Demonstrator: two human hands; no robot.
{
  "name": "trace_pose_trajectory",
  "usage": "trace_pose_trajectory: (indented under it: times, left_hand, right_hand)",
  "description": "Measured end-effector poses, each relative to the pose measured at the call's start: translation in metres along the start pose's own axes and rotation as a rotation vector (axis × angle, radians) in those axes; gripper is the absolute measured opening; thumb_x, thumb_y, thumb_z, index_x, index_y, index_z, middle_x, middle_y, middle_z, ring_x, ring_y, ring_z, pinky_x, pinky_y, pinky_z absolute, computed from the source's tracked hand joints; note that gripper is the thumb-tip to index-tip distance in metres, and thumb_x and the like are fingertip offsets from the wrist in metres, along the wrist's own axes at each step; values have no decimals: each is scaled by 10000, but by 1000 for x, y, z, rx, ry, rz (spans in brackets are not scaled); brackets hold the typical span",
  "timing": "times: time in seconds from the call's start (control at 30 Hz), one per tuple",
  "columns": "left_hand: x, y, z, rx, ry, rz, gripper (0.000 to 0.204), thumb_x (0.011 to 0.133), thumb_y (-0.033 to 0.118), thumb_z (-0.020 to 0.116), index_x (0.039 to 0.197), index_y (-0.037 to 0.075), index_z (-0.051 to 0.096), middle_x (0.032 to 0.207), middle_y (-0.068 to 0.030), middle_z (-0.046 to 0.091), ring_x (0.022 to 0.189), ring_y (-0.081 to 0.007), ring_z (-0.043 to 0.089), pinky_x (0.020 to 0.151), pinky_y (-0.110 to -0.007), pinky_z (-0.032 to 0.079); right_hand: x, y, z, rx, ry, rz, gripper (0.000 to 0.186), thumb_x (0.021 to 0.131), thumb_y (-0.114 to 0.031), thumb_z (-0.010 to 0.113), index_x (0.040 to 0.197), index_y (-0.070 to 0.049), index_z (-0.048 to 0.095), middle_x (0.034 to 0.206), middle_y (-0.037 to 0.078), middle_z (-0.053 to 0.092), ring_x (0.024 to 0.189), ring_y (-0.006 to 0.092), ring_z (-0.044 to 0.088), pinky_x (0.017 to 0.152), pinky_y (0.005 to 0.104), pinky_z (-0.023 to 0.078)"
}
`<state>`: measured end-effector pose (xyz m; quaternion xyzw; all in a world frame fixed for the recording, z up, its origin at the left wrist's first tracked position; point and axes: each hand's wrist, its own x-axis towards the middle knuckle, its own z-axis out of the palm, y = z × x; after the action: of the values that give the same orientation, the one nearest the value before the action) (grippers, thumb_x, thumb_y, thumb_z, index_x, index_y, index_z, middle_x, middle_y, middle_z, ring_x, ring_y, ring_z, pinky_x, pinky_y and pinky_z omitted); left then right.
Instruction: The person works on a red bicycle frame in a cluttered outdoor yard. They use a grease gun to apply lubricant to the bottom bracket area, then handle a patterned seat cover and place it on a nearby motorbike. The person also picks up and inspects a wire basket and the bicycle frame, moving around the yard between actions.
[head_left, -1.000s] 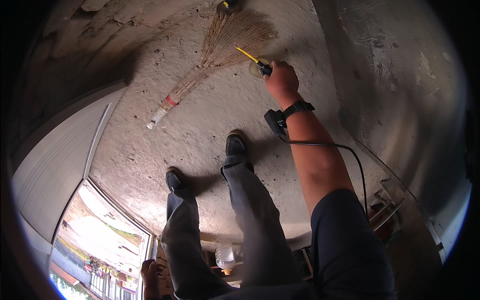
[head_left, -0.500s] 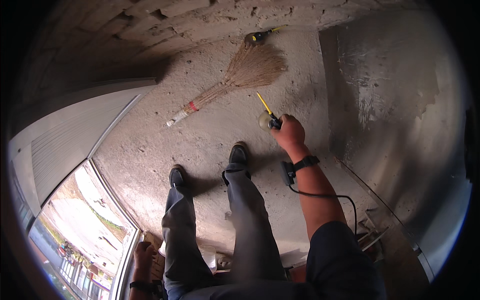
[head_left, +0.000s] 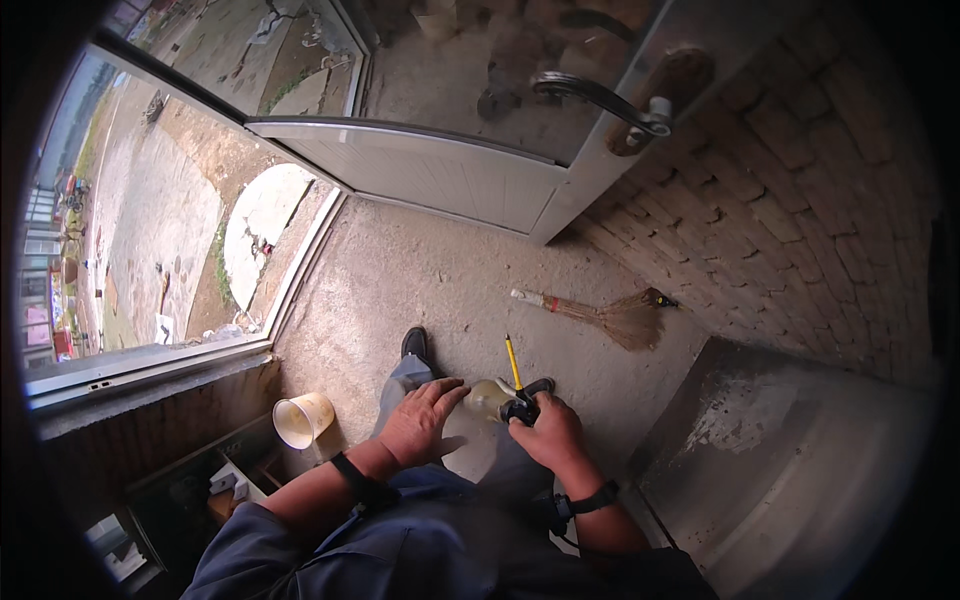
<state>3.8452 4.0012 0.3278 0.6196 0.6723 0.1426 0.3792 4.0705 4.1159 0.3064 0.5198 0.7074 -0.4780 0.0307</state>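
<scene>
The right hand (head_left: pixel 552 432) was clamped on the spray bottle (head_left: pixel 487 400) above the floor (head_left: pixel 360 260); the left hand (head_left: pixel 414 422) had fingers outstretched beside it, thumb apart. A slack grip or stray knock could have dropped it. The broom (head_left: pixel 622 320) lay near the floor's brick-wall edge.

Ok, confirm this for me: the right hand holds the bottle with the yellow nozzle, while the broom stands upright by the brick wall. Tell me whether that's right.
Not quite: the broom isn't upright. The head view shows it lying on the floor by the brick wall. The right hand does hold the bottle with the yellow nozzle.
</scene>
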Motion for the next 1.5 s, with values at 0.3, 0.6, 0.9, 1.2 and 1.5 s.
trace_pose_trajectory:
  times: [0.3,0.6,0.9,1.2,1.5]
  left_hand:
    - [-93,-124,-147,21,403,-22,928,684,275,839,1472,26,415,1409,-180,512,1265,-347,537,1103,-440,388]
    - [-161,-226,-270,-17,852,-258,908,702,265,849,1469,43,416,1279,-193,574,1160,-366,582,1024,-454,447]
    - [-200,-340,-371,-140,1048,-515,843,655,129,832,1409,77,460,1097,-142,623,1012,-365,622,892,-443,501]
    - [-281,-446,-406,-249,1236,-1201,742,707,117,786,1378,50,475,1139,-162,634,1060,-349,642,905,-424,531]
    - [-316,-574,-408,-459,1217,-1428,767,673,164,808,1361,69,483,1409,-158,445,1132,-337,618,980,-414,518]
  right_hand:
    - [63,-292,84,-245,-210,-300,366,737,-313,756,888,3,649,857,235,692,834,423,685,712,473,543]
    - [123,-499,184,-315,-506,-480,397,749,-314,757,907,35,653,790,162,682,749,254,673,679,387,529]
    - [219,-650,274,-126,-1003,-521,498,946,-430,681,1103,40,632,922,88,665,820,148,616,752,323,519]
    - [357,-823,332,-263,-1046,-569,520,989,-425,643,1206,46,614,1016,122,694,848,165,664,808,336,541]
    - [462,-938,464,-404,-1024,-658,492,950,-428,664,1165,13,665,984,201,708,906,261,691,828,381,529]
